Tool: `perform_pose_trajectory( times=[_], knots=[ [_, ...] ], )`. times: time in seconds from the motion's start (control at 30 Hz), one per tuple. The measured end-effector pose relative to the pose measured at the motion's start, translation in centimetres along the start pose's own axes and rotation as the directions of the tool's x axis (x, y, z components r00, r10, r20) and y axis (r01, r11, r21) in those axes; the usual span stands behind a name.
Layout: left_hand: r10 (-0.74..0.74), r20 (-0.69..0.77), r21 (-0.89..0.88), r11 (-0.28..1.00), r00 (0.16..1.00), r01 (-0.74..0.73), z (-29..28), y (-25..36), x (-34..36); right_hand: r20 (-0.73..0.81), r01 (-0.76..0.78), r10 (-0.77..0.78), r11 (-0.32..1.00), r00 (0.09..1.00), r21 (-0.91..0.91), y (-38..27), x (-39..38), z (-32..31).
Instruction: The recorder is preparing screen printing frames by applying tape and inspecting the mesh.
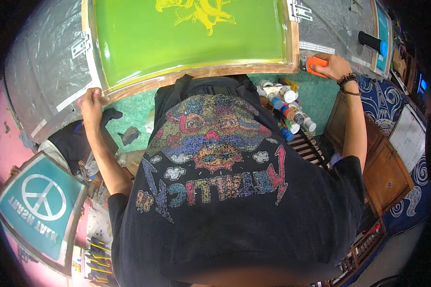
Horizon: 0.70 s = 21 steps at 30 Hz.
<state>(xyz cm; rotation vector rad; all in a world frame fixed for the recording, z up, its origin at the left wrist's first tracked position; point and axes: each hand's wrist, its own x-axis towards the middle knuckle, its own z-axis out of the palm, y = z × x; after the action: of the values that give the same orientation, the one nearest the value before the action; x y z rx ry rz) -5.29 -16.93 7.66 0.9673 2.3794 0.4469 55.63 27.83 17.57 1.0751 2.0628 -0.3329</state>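
A green-yellow silk screen (191, 48) in a wooden frame (196, 78) lies before me, with a yellow printed figure at its far part. A clear, glossy strip of tape (177, 72) runs along the frame's near edge from one hand to the other. At the near left corner, my left hand (91, 103) is closed, its fingertips pinching the tape's end. Beyond the near right corner, my right hand (334, 67) grips an orange tape dispenser (317, 66). Its fingers wrap over the top, and the palm side is hidden.
White-metal hinge clamps (81, 44) (300, 11) sit at the frame's sides. Grey plastic sheeting (45, 57) covers the surface on the left. Several paint bottles (288, 112) stand below on the right. A teal screen with a peace sign (43, 203) leans at lower left.
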Motion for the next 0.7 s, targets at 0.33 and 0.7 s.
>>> perform_pose_trajectory(
  times=[0.33,0.7],
  knots=[
    [-0.039,0.032,-0.124,0.991,0.999,0.043,-0.2,-1.7,0.4,-0.032,0.024,-0.02,0.991,0.999,0.129,0.9,-0.6,-0.5],
    [-0.033,0.011,0.022,0.999,0.999,0.033,-0.4,-0.3,0.2,-0.02,-0.037,0.037,0.999,0.999,0.001,1.6,-0.6,-0.8]
  ],
)
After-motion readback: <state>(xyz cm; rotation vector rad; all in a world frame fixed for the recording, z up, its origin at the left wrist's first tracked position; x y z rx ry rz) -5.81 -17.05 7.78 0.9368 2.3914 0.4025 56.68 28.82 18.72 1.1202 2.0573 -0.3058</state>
